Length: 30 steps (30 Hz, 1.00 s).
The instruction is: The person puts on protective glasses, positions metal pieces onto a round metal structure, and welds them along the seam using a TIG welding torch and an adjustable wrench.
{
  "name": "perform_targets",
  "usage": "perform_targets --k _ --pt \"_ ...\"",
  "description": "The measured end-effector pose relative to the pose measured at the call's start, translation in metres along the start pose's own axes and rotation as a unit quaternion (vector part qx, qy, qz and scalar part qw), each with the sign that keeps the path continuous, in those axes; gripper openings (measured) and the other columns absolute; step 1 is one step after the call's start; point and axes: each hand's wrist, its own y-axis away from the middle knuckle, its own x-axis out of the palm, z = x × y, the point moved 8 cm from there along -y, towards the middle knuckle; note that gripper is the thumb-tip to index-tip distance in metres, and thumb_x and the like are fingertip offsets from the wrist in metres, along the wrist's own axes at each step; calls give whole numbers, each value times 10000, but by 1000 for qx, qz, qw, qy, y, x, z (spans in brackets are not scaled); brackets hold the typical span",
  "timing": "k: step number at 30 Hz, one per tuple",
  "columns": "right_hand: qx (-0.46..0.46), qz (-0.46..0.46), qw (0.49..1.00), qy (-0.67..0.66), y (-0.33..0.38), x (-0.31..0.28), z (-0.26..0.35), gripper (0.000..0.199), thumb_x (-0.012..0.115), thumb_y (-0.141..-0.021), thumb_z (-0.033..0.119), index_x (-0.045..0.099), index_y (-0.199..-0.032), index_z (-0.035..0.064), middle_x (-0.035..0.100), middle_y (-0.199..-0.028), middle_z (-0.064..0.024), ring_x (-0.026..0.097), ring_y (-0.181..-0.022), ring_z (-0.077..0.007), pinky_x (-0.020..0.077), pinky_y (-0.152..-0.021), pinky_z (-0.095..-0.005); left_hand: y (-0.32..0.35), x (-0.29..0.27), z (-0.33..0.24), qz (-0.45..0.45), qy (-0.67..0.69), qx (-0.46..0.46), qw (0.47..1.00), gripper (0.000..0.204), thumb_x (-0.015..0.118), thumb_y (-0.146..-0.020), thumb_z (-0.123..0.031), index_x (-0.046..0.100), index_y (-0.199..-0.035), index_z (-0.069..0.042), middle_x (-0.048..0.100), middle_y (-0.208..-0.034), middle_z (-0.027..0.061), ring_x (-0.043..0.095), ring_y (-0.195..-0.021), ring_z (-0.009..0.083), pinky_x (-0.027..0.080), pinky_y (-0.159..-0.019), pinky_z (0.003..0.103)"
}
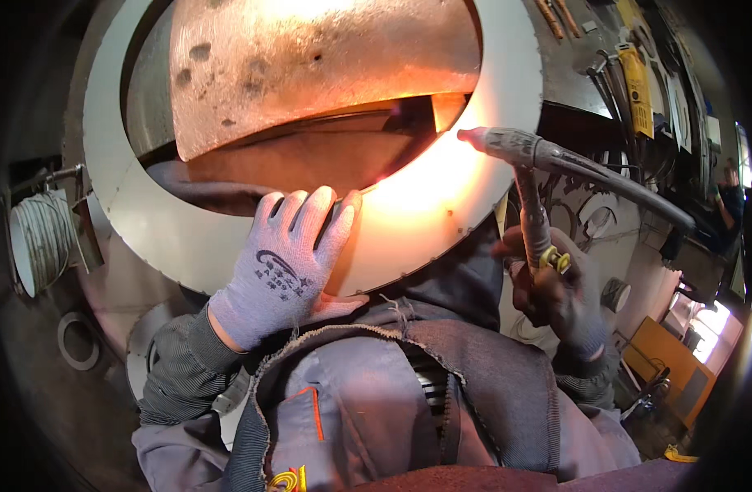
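Observation:
A wide, pale metal ring (158, 238) lies in front of me. My left hand (281, 262), in a light grey glove, spans its near side. The fingertips bend over the inner edge and the thumb lies by the outer edge. My right hand (560, 287), also gloved, is wrapped round the handle of a welding torch (511, 148). Its reddish nozzle points left at the ring's inner edge, where a bright yellow-orange glow spreads over the metal. Glare hides the exact spot at the tip. Inside the ring's opening shows a curved, copper-coloured metal plate (326, 57).
A thick hose runs right from the torch. To the left hangs a reel of pale cable (43, 238), with a small metal ring (79, 340) on the floor. Tools and a yellow object (636, 86) stand at the upper right; an orange-brown board (667, 369) leans lower right.

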Motion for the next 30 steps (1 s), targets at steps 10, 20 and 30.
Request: perform_targets --k 10,20,30 --pt "-87 -152 976 -128 -56 -36 -12 299 645 -960 233 622 -1147 1 644 -831 -28 618 -665 -102 498 -583 -232 -64 -4 -28 -57 -8 -95 994 1046 787 -673 -579 412 -1410 62 491 -1249 219 500 -1133 395 387 -987 480" --pt "-88 -164 982 -43 -45 -74 -26 299 560 -1003 225 610 -1167 -20 612 -823 -10 576 -628 -63 460 -542 -214 -47 -7 -4 -2 -25 -43 999 1124 820 -612 -560 392 -1411 104 454 -1397 265 451 -1280 418 356 -1089 508" --pt "-35 -20 996 75 -31 -37 -5 612 432 -1048 452 480 -1412 -38 673 -936 -86 625 -794 -103 490 -679 -239 -86 1 37 105 176 -63 977 232 513 -989 -202 625 -1040 -6 650 -922 225 623 -852 418 488 -722 461"
